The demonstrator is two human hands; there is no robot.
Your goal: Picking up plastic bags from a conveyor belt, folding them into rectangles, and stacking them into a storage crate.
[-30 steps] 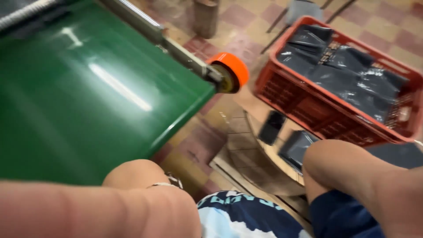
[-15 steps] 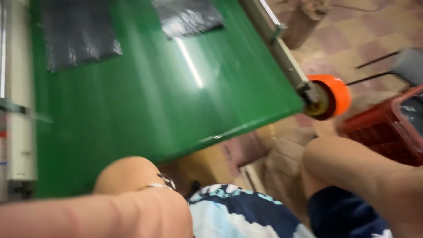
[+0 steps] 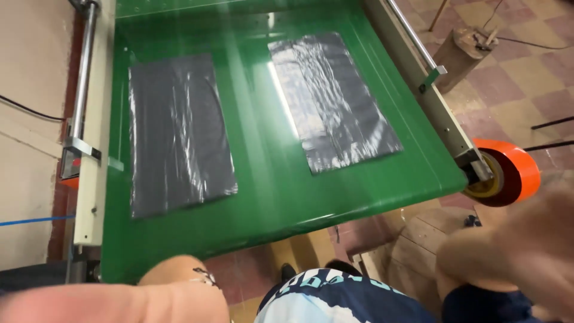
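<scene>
Green conveyor surface [image 3: 269, 197] fills upper frame. Two flat dark plastic bags lie on it: left bag [image 3: 178, 134], right bag [image 3: 335, 98], both well apart from the hands. Right hand [image 3: 526, 251] blurred at lower right, empty; grip state unreadable. Left forearm [image 3: 113, 302] along bottom edge, hand out of frame.

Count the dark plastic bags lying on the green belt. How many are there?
2. One dark plastic bag lies flat on the left side of the green belt; the other bag lies on the right side, slightly slanted. The belt's far end is cut off, so more may be hidden.
</scene>
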